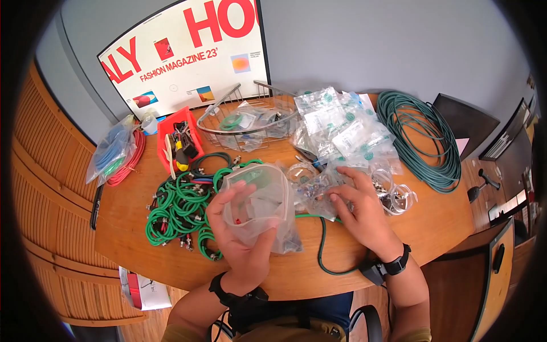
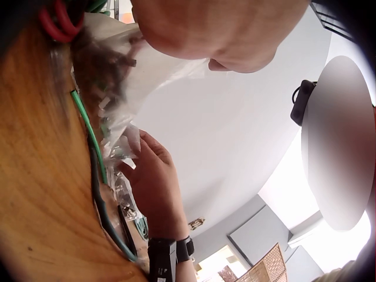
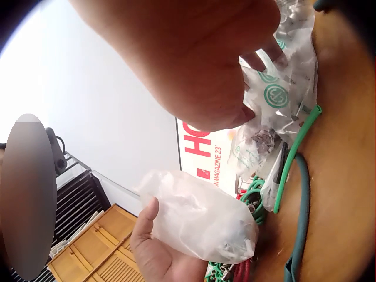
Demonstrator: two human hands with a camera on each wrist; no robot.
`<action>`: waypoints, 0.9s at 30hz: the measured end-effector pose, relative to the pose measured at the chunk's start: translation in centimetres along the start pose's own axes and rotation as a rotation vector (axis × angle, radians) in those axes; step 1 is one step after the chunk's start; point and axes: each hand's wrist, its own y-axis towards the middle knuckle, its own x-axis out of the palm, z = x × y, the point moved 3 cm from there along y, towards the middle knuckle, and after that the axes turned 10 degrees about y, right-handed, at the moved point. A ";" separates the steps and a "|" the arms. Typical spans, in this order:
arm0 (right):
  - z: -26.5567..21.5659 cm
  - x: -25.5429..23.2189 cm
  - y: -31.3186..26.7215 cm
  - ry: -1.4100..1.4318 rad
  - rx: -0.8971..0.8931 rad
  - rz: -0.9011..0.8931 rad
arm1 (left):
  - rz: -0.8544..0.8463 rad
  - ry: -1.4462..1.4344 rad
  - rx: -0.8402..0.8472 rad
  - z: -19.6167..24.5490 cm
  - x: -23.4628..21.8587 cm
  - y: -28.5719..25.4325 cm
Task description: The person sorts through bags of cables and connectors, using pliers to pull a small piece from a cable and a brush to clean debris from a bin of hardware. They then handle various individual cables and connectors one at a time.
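My left hand [image 1: 242,251] holds a frosted plastic bag [image 1: 273,196] with its mouth spread, thumb on the near side and fingers at the far left rim. Small items lie in the bottom of this bag, one of them red. In the right wrist view the same bag [image 3: 194,214] hangs tilted over the table. To its right, my right hand [image 1: 364,214] pinches a smaller clear bag [image 1: 316,196] of small metal-looking parts between thumb and fingers. The left wrist view shows the right hand [image 2: 154,182] with its fingertips at the clear plastic.
Green cable coils [image 1: 176,208] with connectors lie left. Behind stand a red bin [image 1: 196,134] of tools and a wire basket [image 1: 250,132]. A pile of clear printed bags [image 1: 342,125], a large dark green cable coil [image 1: 421,142] and white cable loops [image 1: 404,199] lie right.
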 end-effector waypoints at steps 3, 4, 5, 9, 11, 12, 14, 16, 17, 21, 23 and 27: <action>0.3 0.2 -0.2 -0.033 -0.001 0.002 | -0.018 0.006 -0.010 -0.1 0.0 0.0; 0.3 0.2 -0.2 -0.028 0.017 -0.005 | -0.021 0.011 -0.008 -0.1 0.0 0.0; 0.3 0.2 -0.2 -0.023 0.036 -0.012 | -0.025 0.016 -0.006 -0.1 0.0 0.0; 0.0 0.2 -0.1 0.015 0.035 -0.004 | -0.044 0.021 -0.008 0.0 0.3 0.0; -0.1 0.2 -0.1 0.054 0.108 -0.041 | -0.066 0.061 0.013 0.2 0.4 0.0; 0.0 0.1 0.0 0.053 0.111 -0.036 | -0.071 0.059 0.014 0.1 0.4 0.0; 0.5 0.1 0.0 0.073 0.105 -0.039 | -0.105 0.095 0.029 0.1 0.3 0.0; 0.6 0.2 0.0 0.037 0.063 -0.023 | -0.103 0.098 0.027 0.3 0.5 0.0; 0.6 0.3 -0.1 0.001 0.019 -0.010 | -0.096 0.103 0.024 0.3 0.5 0.0; 1.3 0.5 0.0 0.048 0.006 0.008 | -0.108 0.119 0.035 0.3 0.6 0.0; 1.2 0.3 0.1 0.092 0.035 0.071 | -0.101 0.121 0.030 0.3 0.5 0.0; 0.8 0.3 0.2 0.141 0.016 0.128 | -0.093 0.110 -0.001 0.2 0.5 0.0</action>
